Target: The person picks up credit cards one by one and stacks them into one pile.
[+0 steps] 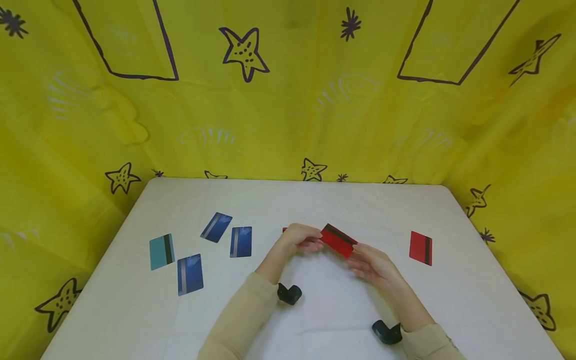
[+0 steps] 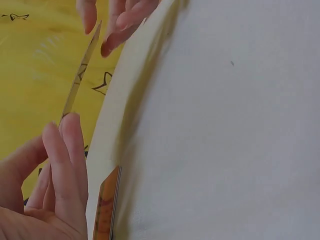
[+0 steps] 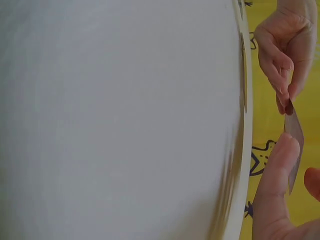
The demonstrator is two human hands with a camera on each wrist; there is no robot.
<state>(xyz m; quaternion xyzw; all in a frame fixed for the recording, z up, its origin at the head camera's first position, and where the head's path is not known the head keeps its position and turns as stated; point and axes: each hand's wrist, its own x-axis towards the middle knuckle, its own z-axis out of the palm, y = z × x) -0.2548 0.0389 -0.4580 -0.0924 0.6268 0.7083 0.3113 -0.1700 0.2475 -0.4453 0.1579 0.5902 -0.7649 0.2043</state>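
Observation:
Above the middle of the table, a red card [image 1: 338,241] with a dark stripe is held tilted. My left hand [image 1: 302,239] pinches its left end between thumb and fingers, as the left wrist view also shows. At the card's other end is my right hand [image 1: 372,265]. In the right wrist view a finger [image 3: 286,155] of it lies against or just before the card [image 3: 295,135], while the thumb [image 3: 313,181] stands apart. Behind the left hand, a bit of another red thing [image 1: 284,229] peeks out, mostly hidden.
To the left on the white table [image 1: 315,320] lie a teal card [image 1: 161,252] and blue cards [image 1: 216,227], [image 1: 241,242], [image 1: 190,274]. Another red card [image 1: 420,248] lies to the right. A yellow patterned curtain [image 1: 288,110] hangs behind the table and along its sides.

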